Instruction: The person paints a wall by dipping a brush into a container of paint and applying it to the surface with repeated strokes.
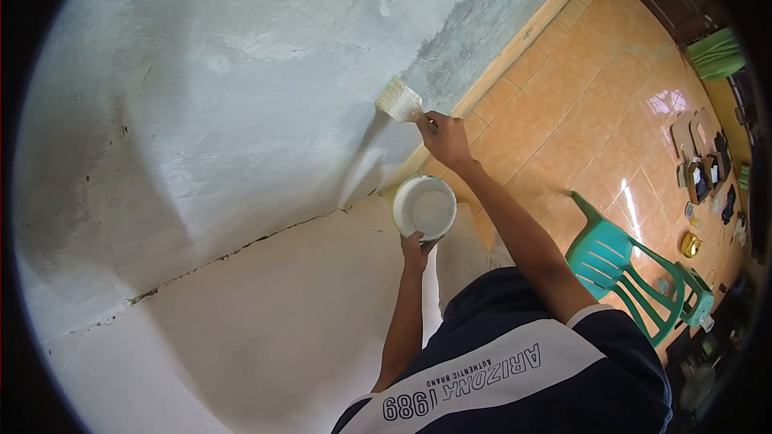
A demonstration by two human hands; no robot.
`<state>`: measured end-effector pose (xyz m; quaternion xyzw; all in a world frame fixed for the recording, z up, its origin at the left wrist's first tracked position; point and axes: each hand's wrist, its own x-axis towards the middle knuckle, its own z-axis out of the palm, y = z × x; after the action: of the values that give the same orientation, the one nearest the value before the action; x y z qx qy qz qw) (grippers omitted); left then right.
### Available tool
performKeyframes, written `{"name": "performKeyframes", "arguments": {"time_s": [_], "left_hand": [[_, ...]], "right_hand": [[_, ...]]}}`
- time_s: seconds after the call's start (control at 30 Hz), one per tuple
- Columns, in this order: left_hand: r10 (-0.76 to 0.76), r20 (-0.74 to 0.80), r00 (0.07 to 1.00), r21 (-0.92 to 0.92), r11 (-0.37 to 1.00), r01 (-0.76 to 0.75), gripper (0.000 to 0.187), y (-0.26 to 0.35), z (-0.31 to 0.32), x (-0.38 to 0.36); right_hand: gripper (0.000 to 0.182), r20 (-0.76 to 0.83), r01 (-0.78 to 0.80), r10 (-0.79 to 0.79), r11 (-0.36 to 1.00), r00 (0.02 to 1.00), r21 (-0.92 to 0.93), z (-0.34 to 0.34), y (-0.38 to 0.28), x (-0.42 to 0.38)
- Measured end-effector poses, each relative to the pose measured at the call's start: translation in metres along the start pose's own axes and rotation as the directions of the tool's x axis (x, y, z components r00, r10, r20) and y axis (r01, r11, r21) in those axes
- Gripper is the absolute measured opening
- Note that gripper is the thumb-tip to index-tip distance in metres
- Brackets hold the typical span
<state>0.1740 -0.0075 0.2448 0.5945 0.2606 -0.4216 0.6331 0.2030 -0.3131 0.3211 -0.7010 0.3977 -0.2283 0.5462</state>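
Observation:
My right hand (447,141) is closed round the handle of a wide paintbrush (404,104), its pale, paint-coated bristles up at the blue-grey wall (265,104). Below it, my left hand (415,250) grips a round white paint bucket (399,207) by the near rim, thumb over the edge. Inside the bucket, pale paint or its residue shows at the bottom. The wall carries patchy whitish coating, with a darker, rough-edged grey area right of the brush.
A cracked seam (241,247) runs where the blue-grey wall meets a white wall (265,313). Orange floor tiles (563,112) extend to the right. On them stand a green plastic chair (599,257), a gold-coloured pot (690,244) and assorted items along the far edge.

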Motion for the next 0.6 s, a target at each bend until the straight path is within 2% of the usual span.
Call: {"name": "performKeyframes", "arguments": {"time_s": [0.1, 0.17, 0.23, 0.3, 0.37, 0.47, 0.6], "left_hand": [[0.002, 0.011, 1.0, -0.001, 1.0, -0.002, 0.074, 0.001, 0.002, 0.005], [-0.005, 0.024, 1.0, -0.022, 1.0, 0.006, 0.074, 0.0, 0.001, 0.002], [0.019, 0.035, 0.999, 0.051, 0.998, -0.021, 0.067, 0.003, 0.008, 0.001], [0.022, 0.035, 0.999, 0.064, 0.998, -0.024, 0.068, 0.005, 0.013, 0.0], [0.021, 0.027, 0.999, 0.072, 0.997, -0.023, 0.068, 0.003, 0.016, -0.003], [0.025, -0.009, 1.0, 0.073, 0.997, -0.025, 0.07, 0.003, 0.02, -0.007], [0.009, -0.013, 1.0, 0.051, 0.999, -0.008, 0.072, -0.004, 0.01, 0.001]], "right_hand": [[0.032, 0.018, -0.015, 0.016, 0.999, 1.0, -0.033, 0.023, 0.049, 0.013], [0.032, 0.006, -0.129, 0.132, 0.975, 0.991, -0.181, 0.026, 0.067, 0.01], [0.035, 0.024, -0.127, 0.134, 0.97, 0.991, -0.206, 0.022, 0.067, 0.007], [0.039, 0.038, -0.126, 0.139, 0.965, 0.99, -0.232, 0.019, 0.059, 0.006], [0.039, 0.008, 0.058, -0.057, 0.997, 0.998, -0.056, 0.014, 0.026, 0.007], [0.03, 0.053, 0.033, -0.034, 0.999, 0.998, 0.008, -0.014, -0.026, 0.0], [0.031, -0.023, 0.13, -0.128, 0.986, 0.991, 0.101, -0.01, -0.023, -0.007]]}}
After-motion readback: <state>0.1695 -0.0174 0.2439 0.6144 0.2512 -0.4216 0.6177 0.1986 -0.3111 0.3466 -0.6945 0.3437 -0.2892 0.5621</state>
